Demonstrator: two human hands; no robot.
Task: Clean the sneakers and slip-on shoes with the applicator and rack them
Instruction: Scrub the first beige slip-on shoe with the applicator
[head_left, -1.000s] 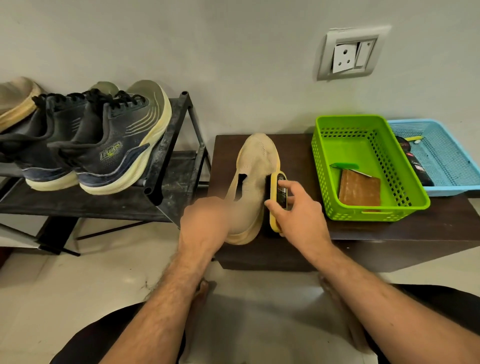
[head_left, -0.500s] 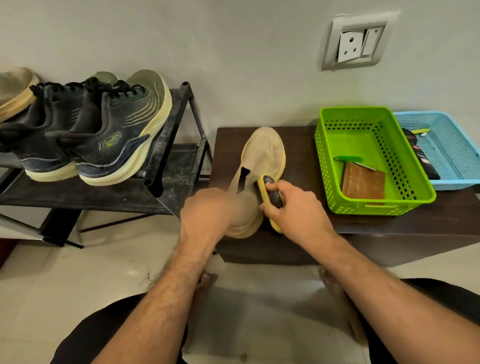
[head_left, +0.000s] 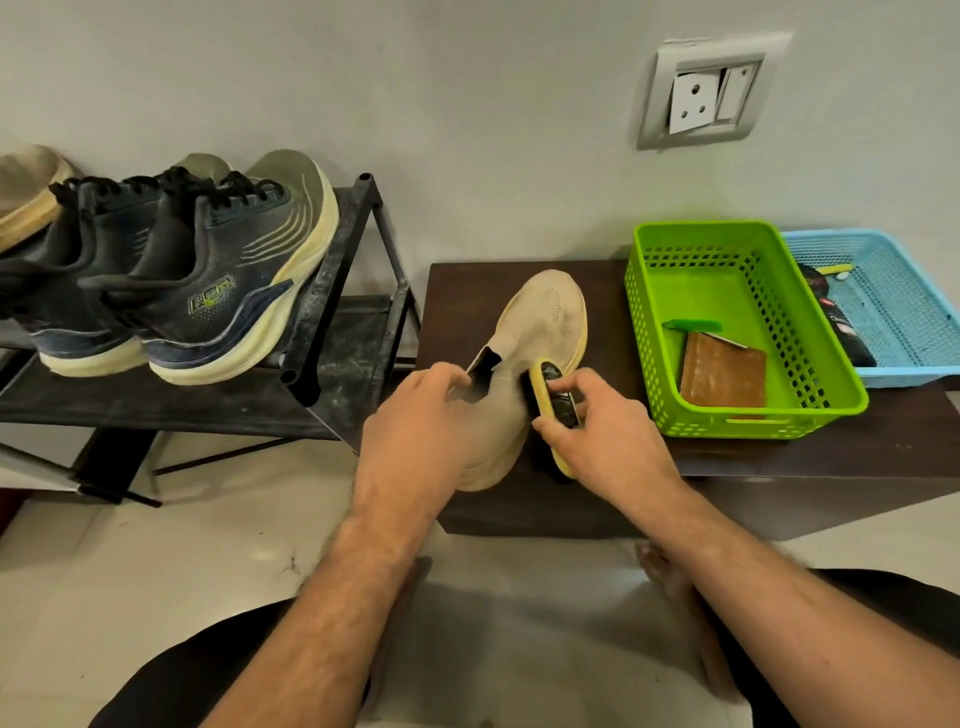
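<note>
The beige slip-on shoe (head_left: 540, 332) lies on the dark wooden surface (head_left: 587, 275), toe pointing toward the wall, heel hanging at the near edge. The left hand (head_left: 415, 426) is on the heel end, fingers curled around the collar beside the dark opening, a closed grip on the shoe. The right hand (head_left: 602, 431) pinches the yellow applicator (head_left: 553, 400), thumb low on its near side and fingertips over its black top, and the applicator lies lengthwise against the shoe's right flank, touching the knit upper just above the sole.

Off to the left, a pair of dark sneakers (head_left: 208, 280) sits on the top shelf of the black metal rack (head_left: 353, 291), heels toward the camera, pale soles side by side. Another beige shoe (head_left: 26, 192) shows at the far left edge of that shelf, mostly cut off.

On the right of the surface stands a green basket (head_left: 644, 322) holding a brown flat item (head_left: 724, 374) and a small green piece, and just beside it a blue basket (head_left: 914, 364) with a dark item inside that's too small to identify.
</note>
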